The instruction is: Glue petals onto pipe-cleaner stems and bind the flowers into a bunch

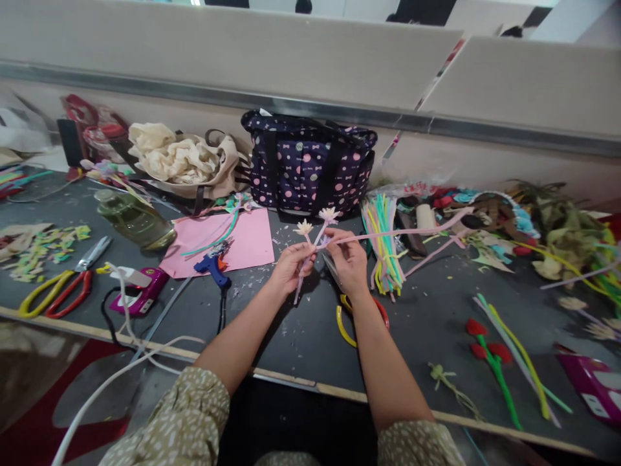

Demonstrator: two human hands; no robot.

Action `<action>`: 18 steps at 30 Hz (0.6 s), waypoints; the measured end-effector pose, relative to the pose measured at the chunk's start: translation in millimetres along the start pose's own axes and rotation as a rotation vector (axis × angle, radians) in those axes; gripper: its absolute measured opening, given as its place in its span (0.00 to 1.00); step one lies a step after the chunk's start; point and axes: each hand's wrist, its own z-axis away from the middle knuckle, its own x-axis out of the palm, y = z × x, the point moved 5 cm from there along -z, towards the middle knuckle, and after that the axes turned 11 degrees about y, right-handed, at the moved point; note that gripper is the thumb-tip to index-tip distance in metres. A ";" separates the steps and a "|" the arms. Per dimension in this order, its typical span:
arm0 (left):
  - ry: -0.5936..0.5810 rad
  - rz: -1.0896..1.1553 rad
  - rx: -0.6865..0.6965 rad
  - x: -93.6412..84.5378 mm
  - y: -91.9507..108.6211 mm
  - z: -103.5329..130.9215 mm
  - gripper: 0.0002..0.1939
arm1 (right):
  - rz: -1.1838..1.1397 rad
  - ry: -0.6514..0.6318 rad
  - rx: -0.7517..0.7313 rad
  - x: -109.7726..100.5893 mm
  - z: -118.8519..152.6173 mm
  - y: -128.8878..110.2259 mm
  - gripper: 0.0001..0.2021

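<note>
Near the middle of the dark table, my left hand (292, 266) is closed on the stems of small pipe-cleaner flowers, one cream (304, 228) and one pale pink (328, 216). My right hand (348, 259) pinches a long pink pipe cleaner (407, 232) where it meets the flower stems; its free end stretches out to the right. A lilac bit shows beside the right fingertips. Under the right hand lie scissors with yellow and red handles (345, 327), partly hidden by the wrist. A bundle of pastel pipe cleaners (382, 243) lies just right of the hands.
Behind stands a dark patterned bag (310, 165). To the left are a pink sheet (252, 239), blue glue gun (213, 266), green bottle (138, 220), more scissors (72, 285) and a white cable (111, 378). Red flowers (492, 356) and a magenta device (594, 382) lie right.
</note>
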 end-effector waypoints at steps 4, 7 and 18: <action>0.017 -0.055 0.054 0.3 2.7 1.7 0.16 | 0.010 0.023 0.043 -2.4 -0.3 0.8 0.06; 0.023 -0.088 0.104 0.6 6.0 2.9 0.16 | -0.012 0.030 0.100 -4.0 0.0 4.9 0.06; 0.011 -0.188 0.241 0.8 16.2 5.2 0.14 | -0.228 -0.057 0.342 -7.7 -6.1 17.3 0.08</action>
